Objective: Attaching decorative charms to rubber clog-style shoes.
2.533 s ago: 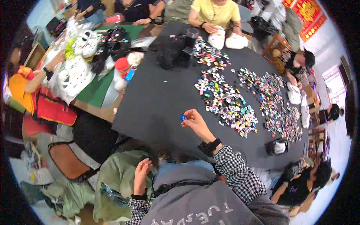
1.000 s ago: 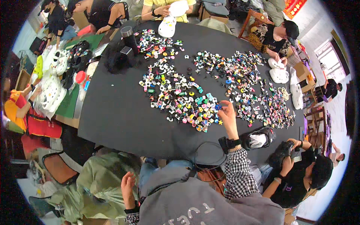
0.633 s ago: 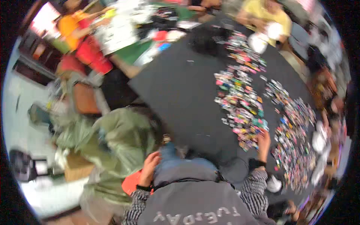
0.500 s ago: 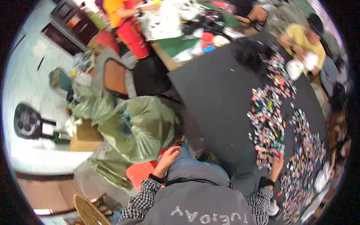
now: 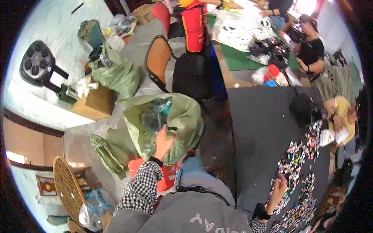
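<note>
On the left there's a slouchy green sack, left of the black desk, mouth gaping, with clear plastic packaging bunched up inside. The left hand is right at that mouth, fingers spread and loose, nothing gripped that I can see; whether the fingertips are brushing the plastic, I can't tell. My two cents: a reach like that works best through the middle of the opening with the fingers a bit flatter, since the soft rim looks like it'd fold over and snag, and thin plastic probably slips under a light touch. As for which way it points, the mouth looks to face up and somewhat left, away from the desk; the sack's so slumped I wouldn't swear to a long axis. Over on the desk, the right hand is at the left edge of the little colourful charms, fingers half curled, and I honestly can't tell if something small is pinched in there. I'd keep that hand light, because a blind drag would likely scatter the bits. The pile lies in long strips running off toward the upper right; single pieces are too tiny to call.
</note>
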